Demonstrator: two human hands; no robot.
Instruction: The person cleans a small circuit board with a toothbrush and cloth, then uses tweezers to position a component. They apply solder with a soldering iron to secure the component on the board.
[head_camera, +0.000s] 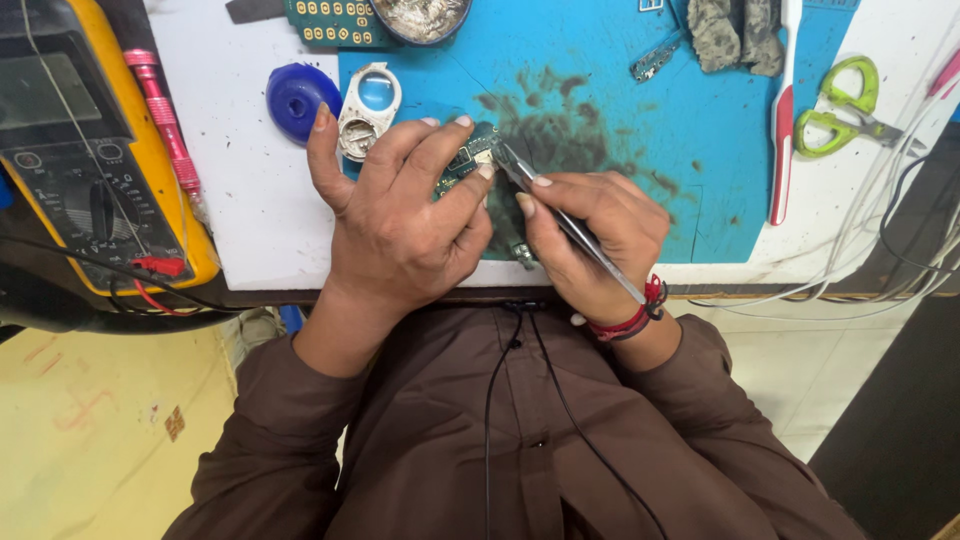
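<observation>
My left hand (400, 225) pins the circuit board (462, 160); right hand (590, 235) pinches tweezers (560, 215), tip seemingly on it; a slip could scratch it.

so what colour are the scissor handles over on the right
Lime green; the scissors lie on the white table, seen clearly in the head view.

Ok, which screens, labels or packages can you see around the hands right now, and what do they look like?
Meter screen: far left of the bench, a grey rectangular display on a yellow and black meter, tilted; nothing readable from here.
Meter dial markings: below the screen, small pale marks round a dark knob.
No packages or signs in view.
</observation>
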